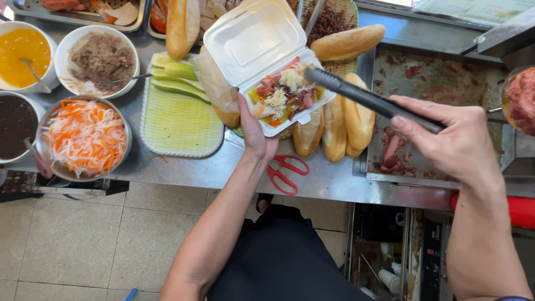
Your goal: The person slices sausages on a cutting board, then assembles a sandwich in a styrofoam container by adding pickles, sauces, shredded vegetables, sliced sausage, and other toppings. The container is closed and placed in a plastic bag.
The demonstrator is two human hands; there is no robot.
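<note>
left hand [253, 131] gripping foam clamshell box [262, 61] from below, centre-top of frame | right hand [457, 142] closed on black tongs [368, 99], tips over filling | box likely light, flimsy, crushable: support base, not hinged lid

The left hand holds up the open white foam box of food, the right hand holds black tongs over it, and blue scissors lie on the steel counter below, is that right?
Not quite: the scissors on the steel counter have red handles, not blue, as the head view shows. The rest stands: the left hand holds up the open white foam box, and the right hand holds black tongs over it.
</note>
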